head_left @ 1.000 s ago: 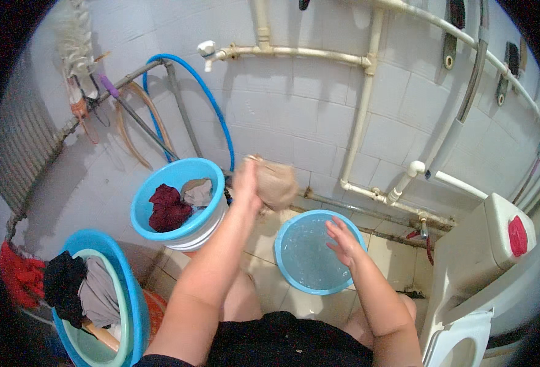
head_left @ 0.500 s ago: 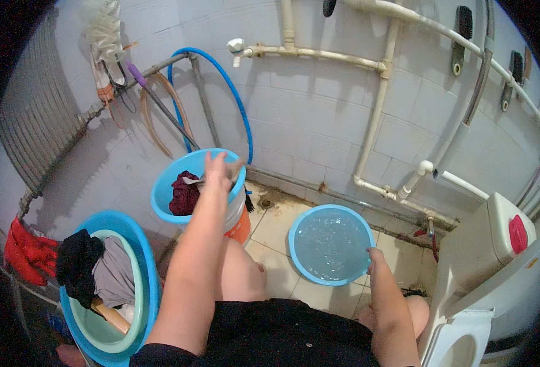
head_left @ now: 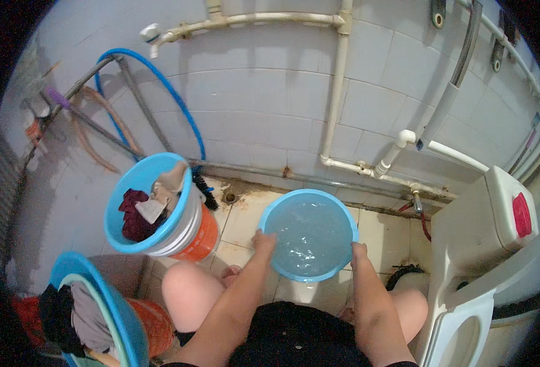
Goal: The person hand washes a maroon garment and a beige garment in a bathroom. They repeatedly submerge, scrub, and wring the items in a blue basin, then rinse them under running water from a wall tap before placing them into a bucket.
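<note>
Left hand [head_left: 264, 241] and right hand [head_left: 359, 251] both grip the water basin [head_left: 308, 194], down on the floor [head_left: 245, 211]! No cloth shows in it; maroon cloth [head_left: 136, 215] and beige cloth [head_left: 169, 183] are already in the bucket-top basin [head_left: 112, 229], grey cloth [head_left: 91, 318] lies apart.

In your frame: light-blue basin [head_left: 309, 196], centre; maroon cloth [head_left: 136, 217] and beige cloth [head_left: 172, 179], left; blue hose [head_left: 188, 114], upper left.

The water-filled basin [head_left: 309, 193] is smooth blue plastic with a slight sheen. At left, the maroon garment [head_left: 135, 225] is matt, crumpled cloth. At right, the toilet tank [head_left: 496, 202] looks like glossy ceramic; the far vertical pipe [head_left: 338, 92] is dull plastic, the wall tiles [head_left: 245, 98] smooth.
</note>
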Demonstrator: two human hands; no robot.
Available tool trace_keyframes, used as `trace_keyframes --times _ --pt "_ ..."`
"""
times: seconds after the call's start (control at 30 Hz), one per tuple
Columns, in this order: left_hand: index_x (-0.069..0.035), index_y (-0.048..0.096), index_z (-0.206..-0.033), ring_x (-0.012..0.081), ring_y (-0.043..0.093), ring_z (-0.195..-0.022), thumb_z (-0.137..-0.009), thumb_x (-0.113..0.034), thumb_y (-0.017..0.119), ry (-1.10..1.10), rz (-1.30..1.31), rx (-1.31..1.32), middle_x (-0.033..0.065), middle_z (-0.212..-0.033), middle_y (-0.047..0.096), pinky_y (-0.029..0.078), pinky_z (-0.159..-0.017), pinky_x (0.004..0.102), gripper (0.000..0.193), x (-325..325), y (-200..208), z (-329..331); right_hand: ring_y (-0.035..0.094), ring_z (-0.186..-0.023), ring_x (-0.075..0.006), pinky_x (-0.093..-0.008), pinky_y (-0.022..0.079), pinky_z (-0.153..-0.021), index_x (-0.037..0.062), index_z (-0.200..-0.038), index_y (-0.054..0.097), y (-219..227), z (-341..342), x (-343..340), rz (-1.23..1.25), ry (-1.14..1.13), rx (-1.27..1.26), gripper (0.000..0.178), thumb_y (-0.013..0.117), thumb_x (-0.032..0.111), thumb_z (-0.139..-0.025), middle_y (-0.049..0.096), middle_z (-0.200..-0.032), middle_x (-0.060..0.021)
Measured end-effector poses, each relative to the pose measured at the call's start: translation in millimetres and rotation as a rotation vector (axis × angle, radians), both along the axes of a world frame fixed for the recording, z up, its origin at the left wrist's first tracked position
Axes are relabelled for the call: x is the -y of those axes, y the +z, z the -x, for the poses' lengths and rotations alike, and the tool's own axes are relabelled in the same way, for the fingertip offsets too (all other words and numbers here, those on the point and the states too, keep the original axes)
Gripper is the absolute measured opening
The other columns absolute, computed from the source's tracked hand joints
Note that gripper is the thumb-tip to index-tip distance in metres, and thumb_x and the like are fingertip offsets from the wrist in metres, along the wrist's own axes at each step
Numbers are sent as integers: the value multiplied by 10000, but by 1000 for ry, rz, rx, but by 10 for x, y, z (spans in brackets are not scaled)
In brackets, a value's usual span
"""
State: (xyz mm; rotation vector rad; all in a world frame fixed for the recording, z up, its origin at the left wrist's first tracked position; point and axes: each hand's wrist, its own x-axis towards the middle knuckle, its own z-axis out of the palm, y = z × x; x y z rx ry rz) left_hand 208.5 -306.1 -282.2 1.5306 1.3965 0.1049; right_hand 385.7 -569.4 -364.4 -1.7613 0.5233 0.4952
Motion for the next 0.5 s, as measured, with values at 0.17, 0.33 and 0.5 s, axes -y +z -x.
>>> trace_keyframes --times 0.17,0.33,0.5 --pt "-16 493 -1149 311 553 -957 -667 -329 702 -25 -411 -39 190 -1074 544 472 -780 391 611 -479 -1007 132 565 -882 -310 -427 456 -768 -70 -1117 466 -5 3 -195 -281 -95 40 395 580 154 -812 561 -1009 -196" --pt "-8 567 -1017 255 600 -794 -687 -268 712 -123 -34 251 143 -862 627 472 -727 356 444 -442 -623 168 568 -834 -270 -400 463 -718 -64 -1100 474 -418 -104 -44 84 109 121 388 608 152 -806 583 -977 -150" --pt "-10 565 -985 233 610 -728 -697 -169 682 123 -192 206 124 -810 630 469 -682 360 349 -369 -1284 426 567 -831 -286 -405 461 -700 -57 -1079 490 -522 26 136 -16 144 -138 367 594 182 -821 579 -977 -170"
